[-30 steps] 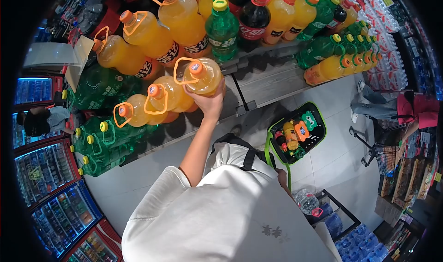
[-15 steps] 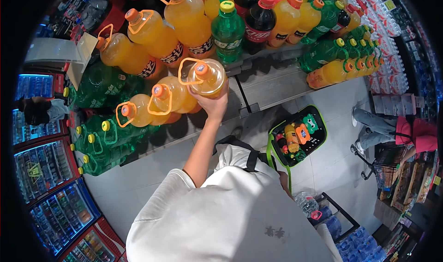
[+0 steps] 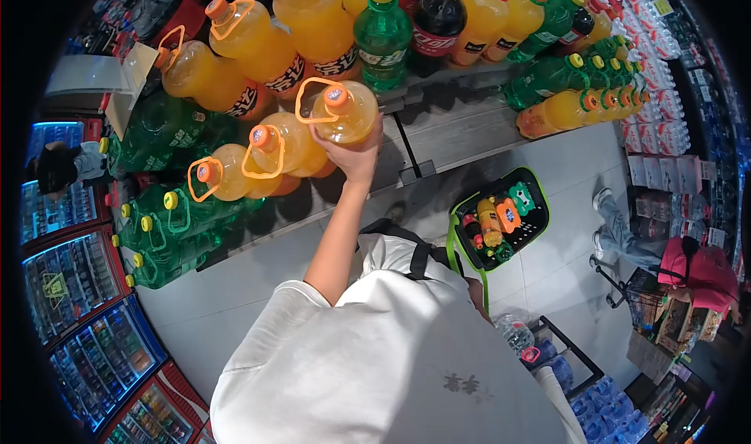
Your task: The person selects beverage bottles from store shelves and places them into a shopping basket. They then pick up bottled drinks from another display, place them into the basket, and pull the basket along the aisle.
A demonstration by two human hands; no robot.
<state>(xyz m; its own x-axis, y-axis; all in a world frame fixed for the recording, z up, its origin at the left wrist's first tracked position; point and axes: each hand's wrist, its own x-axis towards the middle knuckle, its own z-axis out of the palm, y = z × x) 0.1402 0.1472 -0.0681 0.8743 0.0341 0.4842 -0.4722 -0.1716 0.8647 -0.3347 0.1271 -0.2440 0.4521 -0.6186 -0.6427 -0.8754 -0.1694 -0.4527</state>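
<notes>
Holds the orange-capped bottle (image 3: 350, 122) at about 11 o'clock from the middle of the view, clamped in the left hand (image 3: 357, 161). Gripped from its 6 o'clock side, with digits curved up both flanks, well clear of the cap and of the orange loop handle (image 3: 303, 112) at its 9 o'clock edge. Reaches with the left forearm (image 3: 338, 240) slanting from 7 toward 1 o'clock, with the wrist under the bottle.

Near the bottle at 8 o'clock, two similar bottles (image 3: 291, 148) in line; farther that way, green bottles (image 3: 168, 237). At 11 o'clock, tall orange bottles (image 3: 313, 29); at 1 o'clock, a green bottle (image 3: 383, 45) with a yellow cap, beside a cola bottle (image 3: 436, 25).

At 4 o'clock, a black basket (image 3: 535, 237) with small bottles inside. Below its green handle, the right hand (image 3: 476, 291), mostly hidden; cannot tell its grip.
</notes>
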